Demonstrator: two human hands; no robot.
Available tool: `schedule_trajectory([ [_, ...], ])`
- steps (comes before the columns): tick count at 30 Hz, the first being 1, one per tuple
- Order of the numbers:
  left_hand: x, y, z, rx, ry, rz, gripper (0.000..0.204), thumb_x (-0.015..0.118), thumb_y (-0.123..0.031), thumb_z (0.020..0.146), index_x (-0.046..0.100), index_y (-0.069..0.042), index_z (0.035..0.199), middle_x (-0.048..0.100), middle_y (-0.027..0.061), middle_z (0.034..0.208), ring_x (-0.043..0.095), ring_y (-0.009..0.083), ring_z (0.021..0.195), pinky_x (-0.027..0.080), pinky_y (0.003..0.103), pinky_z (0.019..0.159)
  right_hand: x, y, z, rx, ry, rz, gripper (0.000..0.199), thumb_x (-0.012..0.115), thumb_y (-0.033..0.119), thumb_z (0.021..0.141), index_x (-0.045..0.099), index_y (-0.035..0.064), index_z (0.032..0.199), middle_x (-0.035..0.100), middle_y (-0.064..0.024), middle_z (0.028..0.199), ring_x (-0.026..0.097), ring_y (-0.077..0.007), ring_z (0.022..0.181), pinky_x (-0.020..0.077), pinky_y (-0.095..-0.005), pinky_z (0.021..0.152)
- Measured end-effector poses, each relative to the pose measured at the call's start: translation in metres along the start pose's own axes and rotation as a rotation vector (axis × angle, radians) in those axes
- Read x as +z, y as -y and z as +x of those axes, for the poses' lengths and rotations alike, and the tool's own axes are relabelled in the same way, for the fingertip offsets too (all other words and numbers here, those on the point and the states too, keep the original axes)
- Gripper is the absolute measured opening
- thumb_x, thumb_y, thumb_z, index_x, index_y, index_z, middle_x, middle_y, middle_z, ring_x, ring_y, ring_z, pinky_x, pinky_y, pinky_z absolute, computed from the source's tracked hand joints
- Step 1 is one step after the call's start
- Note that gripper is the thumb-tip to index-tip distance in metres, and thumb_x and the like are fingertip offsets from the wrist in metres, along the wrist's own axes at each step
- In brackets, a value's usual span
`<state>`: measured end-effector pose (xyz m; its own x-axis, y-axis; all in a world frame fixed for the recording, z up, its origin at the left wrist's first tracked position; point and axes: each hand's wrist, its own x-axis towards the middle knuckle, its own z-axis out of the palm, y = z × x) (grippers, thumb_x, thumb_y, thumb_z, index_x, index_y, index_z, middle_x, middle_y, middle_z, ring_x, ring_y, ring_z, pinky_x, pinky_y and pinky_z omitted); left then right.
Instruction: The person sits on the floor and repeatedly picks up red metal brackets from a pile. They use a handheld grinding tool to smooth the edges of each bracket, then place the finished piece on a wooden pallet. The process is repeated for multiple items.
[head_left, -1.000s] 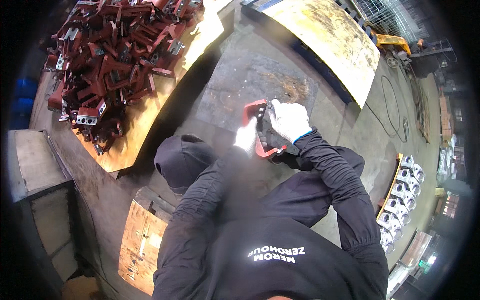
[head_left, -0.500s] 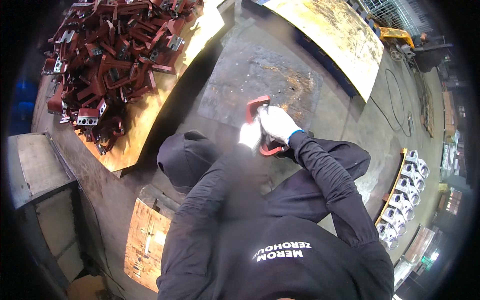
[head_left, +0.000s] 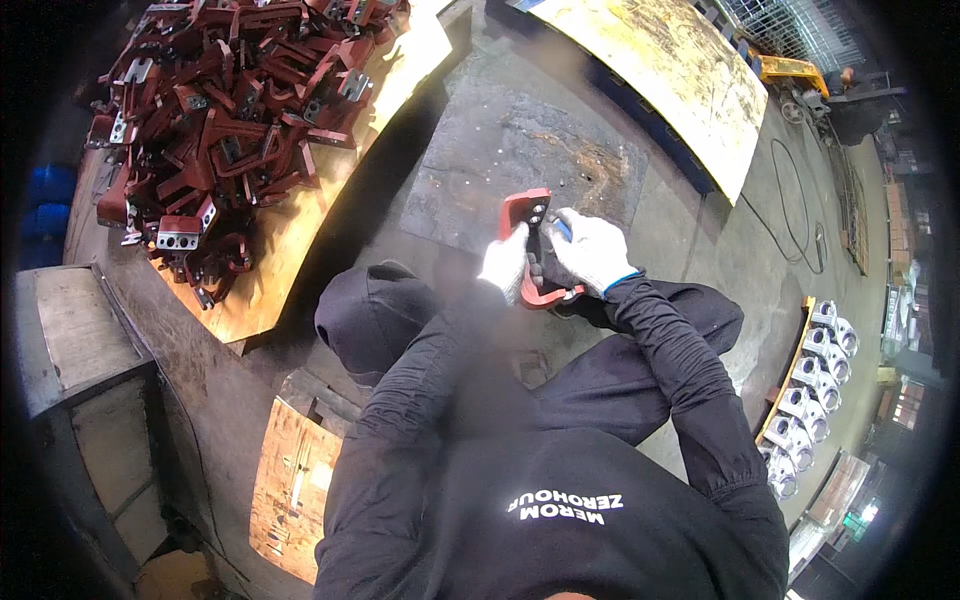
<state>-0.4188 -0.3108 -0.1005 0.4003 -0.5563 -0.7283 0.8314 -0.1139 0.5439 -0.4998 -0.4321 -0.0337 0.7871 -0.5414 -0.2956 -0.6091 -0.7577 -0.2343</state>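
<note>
Left grip [head_left: 505, 262] closed on red bracket [head_left: 510, 214], held up between hands; small blue item [head_left: 563, 229] apparently pinched by right grip [head_left: 595, 250]. Bracket best steadied firmly, inner face kept visible. Beyond: dark floor plate [head_left: 465, 185], bracket pile [head_left: 230, 140] on worktop [head_left: 290, 255].

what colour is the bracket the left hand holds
The bracket is red, clearest in the head view.

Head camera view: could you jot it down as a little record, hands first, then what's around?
Left hand: white-gloved, gripping a red U-shaped metal bracket
Right hand: white-gloved, at the bracket's open side; small blue item at its fingers, grip unclear
Left side: heaped red metal brackets on a yellowish wooden board
Right side: silver ring-shaped metal parts in rows
</note>
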Motion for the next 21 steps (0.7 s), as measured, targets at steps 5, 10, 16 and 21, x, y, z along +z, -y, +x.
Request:
schedule_trajectory([
  [5,0.005,-0.006,0.001,-0.052,-0.004,0.002,0.038,0.057,-0.038,0.093,0.056,0.0,0.09,0.052,0.0071,0.062,0.055,0.0206,0.048,0.047,0.035,0.044,-0.009,-0.012,0.015,-0.185,-0.124,-0.263,0.026,0.057,0.035,0.088,0.062,0.0101,0.091,0.067,-0.014,0.073,0.066,-0.0335,0.068,0.0512,-0.0445,0.064],
  [10,0.006,-0.005,0.003,-0.082,-0.045,-0.001,0.035,0.057,-0.037,0.094,0.056,-0.001,0.095,0.053,0.0064,0.064,0.055,0.0196,0.05,0.048,0.035,0.045,0.003,-0.018,0.022,-0.109,-0.071,-0.226,0.03,0.052,0.036,0.09,0.058,0.006,0.09,0.067,-0.0165,0.074,0.066,-0.0353,0.07,0.0514,-0.0453,0.067],
  [16,0.003,0.0,0.004,-0.03,0.015,0.071,0.034,0.056,-0.036,0.094,0.059,-0.002,0.095,0.054,0.0048,0.065,0.054,0.0158,0.049,0.046,0.032,0.043,0.051,-0.019,0.017,0.039,0.1,0.07,0.039,0.044,0.032,0.091,0.063,-0.0002,0.1,0.068,-0.0212,0.087,0.067,-0.0359,0.084,0.0525,-0.0437,0.076],
  [21,-0.008,0.009,0.016,0.081,-0.082,0.443,0.055,0.052,-0.046,0.095,0.059,0.007,0.108,0.064,0.0125,0.086,0.06,0.0176,0.077,0.048,0.031,0.067,0.049,-0.003,0.026,-0.032,0.27,0.255,0.051,0.034,0.041,0.098,0.063,-0.0015,0.094,0.065,-0.0241,0.087,0.063,-0.0399,0.087,0.0478,-0.0468,0.077],
])
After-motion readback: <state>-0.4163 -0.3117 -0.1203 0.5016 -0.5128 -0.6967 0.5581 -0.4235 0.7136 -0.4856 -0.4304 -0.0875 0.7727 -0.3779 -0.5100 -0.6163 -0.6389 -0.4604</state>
